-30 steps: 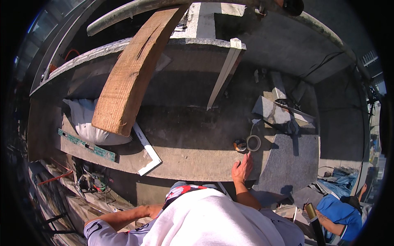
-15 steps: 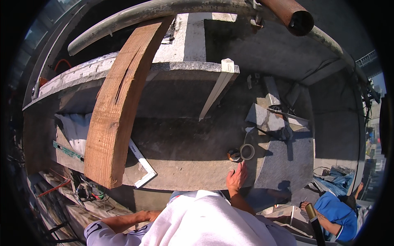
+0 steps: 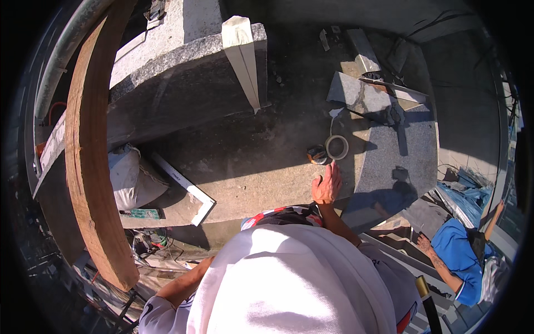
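Probably light and stiff, the tape roll [image 3: 346,147] suits rim-pinching; the right hand [image 3: 326,186] lies unclenched beside it; the left hand, hidden, can't be judged.

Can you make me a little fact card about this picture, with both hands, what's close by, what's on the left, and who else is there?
Right hand: open, fingers stretched, at a sunlit tan slab
Left hand: hidden
Close by: pale ring-shaped roll; black-and-orange round object
On the left: white L-shaped square; green spirit level; white bulging sack; brown wooden beam
Who else: person in blue shirt, lower right
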Available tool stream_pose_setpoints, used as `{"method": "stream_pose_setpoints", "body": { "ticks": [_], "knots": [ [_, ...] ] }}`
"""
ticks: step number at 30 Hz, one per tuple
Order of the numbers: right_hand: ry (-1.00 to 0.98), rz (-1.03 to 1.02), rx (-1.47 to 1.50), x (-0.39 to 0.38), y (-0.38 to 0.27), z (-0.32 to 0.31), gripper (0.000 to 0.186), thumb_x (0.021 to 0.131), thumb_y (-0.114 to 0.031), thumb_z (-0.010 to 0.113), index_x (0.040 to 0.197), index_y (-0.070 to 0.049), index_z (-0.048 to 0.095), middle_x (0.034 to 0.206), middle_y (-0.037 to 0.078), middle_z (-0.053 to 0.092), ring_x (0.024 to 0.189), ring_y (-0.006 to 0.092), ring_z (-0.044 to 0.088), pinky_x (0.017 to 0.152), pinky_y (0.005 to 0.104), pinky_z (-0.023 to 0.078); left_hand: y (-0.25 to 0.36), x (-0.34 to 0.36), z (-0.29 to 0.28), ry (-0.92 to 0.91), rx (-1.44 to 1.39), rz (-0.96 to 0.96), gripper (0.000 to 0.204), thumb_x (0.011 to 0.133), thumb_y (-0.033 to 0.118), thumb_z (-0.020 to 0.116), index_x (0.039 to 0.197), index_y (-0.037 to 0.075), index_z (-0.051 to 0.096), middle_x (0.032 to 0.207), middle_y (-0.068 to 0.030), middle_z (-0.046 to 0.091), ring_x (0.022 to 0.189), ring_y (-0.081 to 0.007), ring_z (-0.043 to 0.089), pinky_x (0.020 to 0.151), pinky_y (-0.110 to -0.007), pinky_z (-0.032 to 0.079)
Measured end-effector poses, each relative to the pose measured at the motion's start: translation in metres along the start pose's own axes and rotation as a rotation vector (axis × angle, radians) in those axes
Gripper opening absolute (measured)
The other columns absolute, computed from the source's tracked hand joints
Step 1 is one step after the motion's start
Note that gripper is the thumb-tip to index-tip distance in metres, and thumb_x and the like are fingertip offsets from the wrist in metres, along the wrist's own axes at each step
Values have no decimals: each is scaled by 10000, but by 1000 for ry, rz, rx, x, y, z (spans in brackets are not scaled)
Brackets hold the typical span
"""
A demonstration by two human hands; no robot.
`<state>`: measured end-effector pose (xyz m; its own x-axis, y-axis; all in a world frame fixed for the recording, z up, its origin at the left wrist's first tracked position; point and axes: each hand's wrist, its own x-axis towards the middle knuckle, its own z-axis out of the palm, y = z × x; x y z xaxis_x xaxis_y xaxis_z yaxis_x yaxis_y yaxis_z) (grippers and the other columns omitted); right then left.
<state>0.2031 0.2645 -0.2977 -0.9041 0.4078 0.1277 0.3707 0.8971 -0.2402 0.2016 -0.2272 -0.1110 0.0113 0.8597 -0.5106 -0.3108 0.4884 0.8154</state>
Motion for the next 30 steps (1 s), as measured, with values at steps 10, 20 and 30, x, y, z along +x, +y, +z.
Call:
{"method": "stream_pose_setpoints", "body": {
  "ticks": [10,20,30],
  "knots": [
    [11,-2,71,10,5,-10,659,951,-244,702,1555,-72,502,1645,165,510,1513,388,482,1225,560,378,20,23,6,11,20,-75,658,849,457,849,1341,37,731,1351,-223,727,1251,-411,683,1054,-511,537],
    [162,89,190,112,59,-38,251,941,-63,692,1188,-60,739,1259,168,697,1188,411,652,1002,511,537,20,51,34,63,50,-85,643,848,442,851,1334,38,737,1327,-217,737,1231,-405,693,1043,-508,544],
    [41,-101,359,265,47,-44,243,925,-145,674,1134,-68,772,1142,176,749,1137,416,693,1019,491,545,34,71,69,178,58,-107,628,848,428,853,1328,38,742,1303,-212,747,1212,-399,703,1032,-505,551]
  ]
}}
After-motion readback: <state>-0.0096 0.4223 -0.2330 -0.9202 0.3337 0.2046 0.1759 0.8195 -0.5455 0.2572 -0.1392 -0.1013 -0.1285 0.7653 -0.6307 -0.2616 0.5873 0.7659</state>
